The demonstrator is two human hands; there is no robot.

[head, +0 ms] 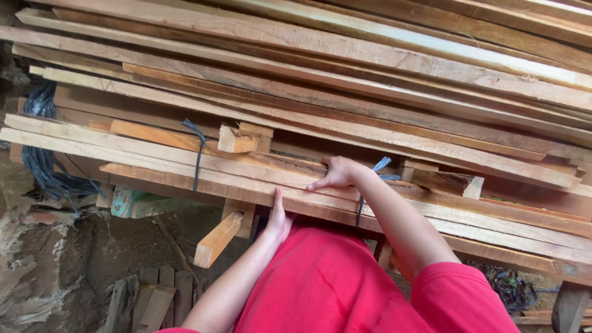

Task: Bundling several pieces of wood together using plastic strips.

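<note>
Here, seen from above, a person in a red shirt [320, 277] stands against a tall stack of rough-sawn planks [345, 80] that fills the far half of the view and runs from left to right.

The right hand [336, 172] lies palm down on the near plank [203, 163], a long pale board at the front edge of the stack, with fingers spread and flat; it presses on the wood rather than closing around it. The left hand [277, 219] sits just below and to the left, thumb up against the front edge of the bottom plank [179, 176], its fingers tucked underneath (so whether they curl around the board cannot be told). The two hands are close together, one above the board edge and one below it.

A thin blue strap [198, 154] loops around several boards to the left of the hands, and a frayed blue strap end [380, 164] pokes out just right of the right hand. A short wood block [237, 140] rests among the boards, far of the hands. An offcut [217, 239] slants down under the stack. At the far left hangs a bundle of dark blue strapping [43, 160], and short wood scraps [148, 299] lie on the dirt floor [80, 253] below.
</note>
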